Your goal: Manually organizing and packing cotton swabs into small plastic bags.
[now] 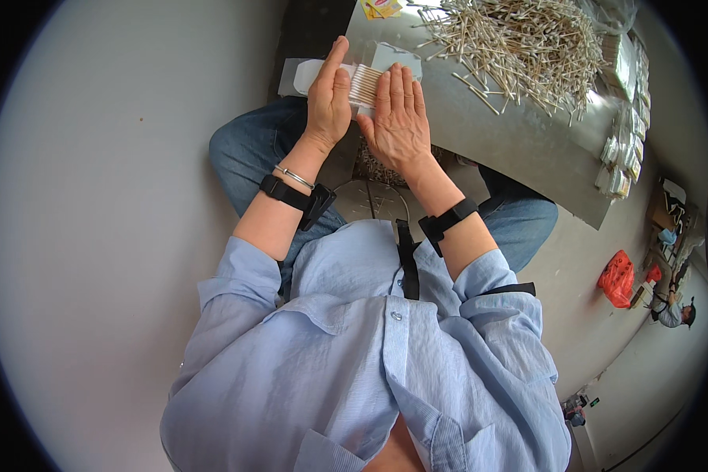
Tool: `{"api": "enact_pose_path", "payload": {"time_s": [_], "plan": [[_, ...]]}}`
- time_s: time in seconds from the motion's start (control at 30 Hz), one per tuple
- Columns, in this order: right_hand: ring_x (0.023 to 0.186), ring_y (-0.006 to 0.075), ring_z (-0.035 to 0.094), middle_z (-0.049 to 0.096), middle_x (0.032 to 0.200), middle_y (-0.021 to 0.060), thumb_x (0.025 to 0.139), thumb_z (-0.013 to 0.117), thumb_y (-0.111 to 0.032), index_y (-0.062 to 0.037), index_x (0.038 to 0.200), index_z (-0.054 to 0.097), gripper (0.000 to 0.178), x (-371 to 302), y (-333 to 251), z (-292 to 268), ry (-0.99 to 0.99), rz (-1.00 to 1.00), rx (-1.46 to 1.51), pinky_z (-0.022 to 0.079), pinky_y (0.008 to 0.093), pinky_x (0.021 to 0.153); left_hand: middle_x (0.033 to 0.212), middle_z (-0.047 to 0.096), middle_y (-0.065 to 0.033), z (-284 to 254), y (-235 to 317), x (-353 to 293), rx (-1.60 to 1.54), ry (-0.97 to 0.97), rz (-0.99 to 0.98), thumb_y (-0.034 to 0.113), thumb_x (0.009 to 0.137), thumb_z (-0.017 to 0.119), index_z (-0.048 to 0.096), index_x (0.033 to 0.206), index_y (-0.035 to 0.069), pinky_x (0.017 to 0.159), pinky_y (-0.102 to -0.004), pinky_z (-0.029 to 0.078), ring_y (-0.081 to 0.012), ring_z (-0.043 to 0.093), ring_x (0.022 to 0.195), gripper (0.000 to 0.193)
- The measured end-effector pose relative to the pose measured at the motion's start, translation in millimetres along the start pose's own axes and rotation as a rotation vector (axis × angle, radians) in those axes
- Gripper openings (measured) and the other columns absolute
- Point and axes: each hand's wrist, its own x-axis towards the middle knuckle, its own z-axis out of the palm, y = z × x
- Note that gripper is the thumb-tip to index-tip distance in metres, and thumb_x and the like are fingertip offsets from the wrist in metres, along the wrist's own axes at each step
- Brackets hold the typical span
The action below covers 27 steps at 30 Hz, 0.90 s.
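Observation:
A neat row of wooden-stick cotton swabs (365,85) lies side by side between my hands, at the table's near left edge. My left hand (330,101) stands on its edge at the left end of the row, fingers stretched out and pressed beside the swabs. Palm down, my right hand (399,118) lies flat with straight fingers over the right end of the row. Under and left of my left hand a white card flap (308,76) sticks out. Behind my right fingertips is a pale, clear-looking box (394,55). What lies under my palms is hidden.
A big loose heap of cotton swabs (519,47) covers the far part of the metal table (527,145). Stacked clear packs (625,149) line its right edge. Below the table, a container of swabs (376,167) stands between my knees. A red bag (617,279) sits farther right.

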Motion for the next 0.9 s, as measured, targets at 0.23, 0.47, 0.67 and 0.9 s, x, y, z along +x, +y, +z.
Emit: {"api": "enact_pose_path", "payload": {"time_s": [0.23,0.47,0.67,0.9], "plan": [[0.142,0.0358,0.015,0.021,0.150,0.0243,0.092,0.043,-0.044,0.0081,0.142,0.024,0.075,0.1,-1.2,1.2,-0.006,-0.009,-0.044,0.010,0.0446,0.116,0.140,0.043,-0.0205,1.2,6.9,2.8,0.208,-0.177,0.080,0.023,0.100,0.037,0.044,0.135,-0.001,0.110,-0.0356,0.031,-0.0327,0.038,0.133,0.043],[0.142,0.0359,0.014,0.021,0.150,0.0239,0.092,0.042,-0.045,0.0078,0.142,0.024,0.075,0.4,4.4,0.2,-0.028,-0.042,-0.048,0.010,0.0445,0.116,0.140,0.045,-0.0189,4.8,5.6,-6.8,0.031,-0.103,-0.034,0.026,0.101,0.036,0.045,0.135,0.000,0.109,-0.0351,0.032,-0.0308,0.041,0.132,0.044],[0.143,0.0356,0.012,0.020,0.151,0.0234,0.093,0.038,-0.048,0.0072,0.143,0.023,0.076,1.9,5.1,-1.3,-0.051,-0.100,-0.109,0.009,0.0438,0.117,0.135,0.050,-0.0176,17.1,3.4,-4.7,-0.005,0.085,0.010,0.029,0.101,0.034,0.048,0.133,0.001,0.107,-0.0337,0.034,-0.0299,0.046,0.128,0.045],[0.143,0.0346,0.012,0.019,0.151,0.0232,0.092,0.038,-0.052,0.0074,0.143,0.022,0.080,1.7,-0.2,1.1,-0.040,-0.038,-0.026,0.008,0.0434,0.117,0.133,0.053,-0.0157,3.7,9.2,-4.4,-0.105,-0.035,-0.103,0.034,0.102,0.033,0.050,0.132,0.002,0.106,-0.0323,0.034,-0.0276,0.047,0.126,0.047]]}}
